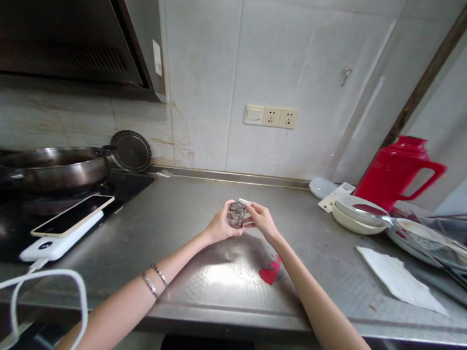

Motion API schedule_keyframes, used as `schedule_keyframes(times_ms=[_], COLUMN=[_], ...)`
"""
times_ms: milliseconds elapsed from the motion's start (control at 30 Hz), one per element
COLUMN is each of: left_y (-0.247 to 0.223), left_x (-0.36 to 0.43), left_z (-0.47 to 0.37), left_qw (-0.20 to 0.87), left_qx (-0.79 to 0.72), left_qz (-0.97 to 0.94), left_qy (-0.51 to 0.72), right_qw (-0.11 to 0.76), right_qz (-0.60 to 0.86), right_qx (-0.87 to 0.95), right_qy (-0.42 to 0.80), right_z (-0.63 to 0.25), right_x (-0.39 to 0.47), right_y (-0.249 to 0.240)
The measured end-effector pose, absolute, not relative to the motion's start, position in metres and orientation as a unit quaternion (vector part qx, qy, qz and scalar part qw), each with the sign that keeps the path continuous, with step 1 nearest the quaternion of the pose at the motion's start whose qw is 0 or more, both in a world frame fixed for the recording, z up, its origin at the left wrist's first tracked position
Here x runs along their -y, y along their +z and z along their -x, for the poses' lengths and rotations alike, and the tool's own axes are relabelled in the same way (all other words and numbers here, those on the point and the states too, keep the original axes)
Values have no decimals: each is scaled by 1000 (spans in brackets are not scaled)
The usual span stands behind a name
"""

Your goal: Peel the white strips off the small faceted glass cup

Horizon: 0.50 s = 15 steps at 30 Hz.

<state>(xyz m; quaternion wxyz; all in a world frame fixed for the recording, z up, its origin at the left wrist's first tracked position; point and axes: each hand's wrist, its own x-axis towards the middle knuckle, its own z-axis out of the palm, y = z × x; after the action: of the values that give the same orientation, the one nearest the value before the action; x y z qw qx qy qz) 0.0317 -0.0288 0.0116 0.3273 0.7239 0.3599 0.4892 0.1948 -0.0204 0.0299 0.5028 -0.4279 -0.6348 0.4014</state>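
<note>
A small clear glass object [236,215] is held above the steel counter, near the middle of the head view. My left hand [221,226] is closed around its left side and underside. At its right edge is my right hand [260,219], with its fingers bent together around a small white thing [244,201] at the top of the glass. What the white thing is cannot be made out. Red scraps [269,272] lie on the counter below my right hand.
A phone [73,214] rests on a white power bank [62,238] at left, beside a pan [58,168] on the stove. At right are a red jug [397,171], stacked bowls [356,222], plates and a white napkin [399,279]. The steel counter [198,193] has a front edge.
</note>
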Motion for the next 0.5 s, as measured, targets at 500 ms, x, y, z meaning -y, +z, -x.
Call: schedule_keyframes(times_ms=[500], left_y=[3], left_x=[29], left_z=[-41], left_qw=[336], left_qx=[-400], left_qz=[-674], left_qy=[522], right_qw=[530], right_qz=[398], right_qx=[717], right_qy=[217], right_z=[-169], right_x=[19], right_y=[36])
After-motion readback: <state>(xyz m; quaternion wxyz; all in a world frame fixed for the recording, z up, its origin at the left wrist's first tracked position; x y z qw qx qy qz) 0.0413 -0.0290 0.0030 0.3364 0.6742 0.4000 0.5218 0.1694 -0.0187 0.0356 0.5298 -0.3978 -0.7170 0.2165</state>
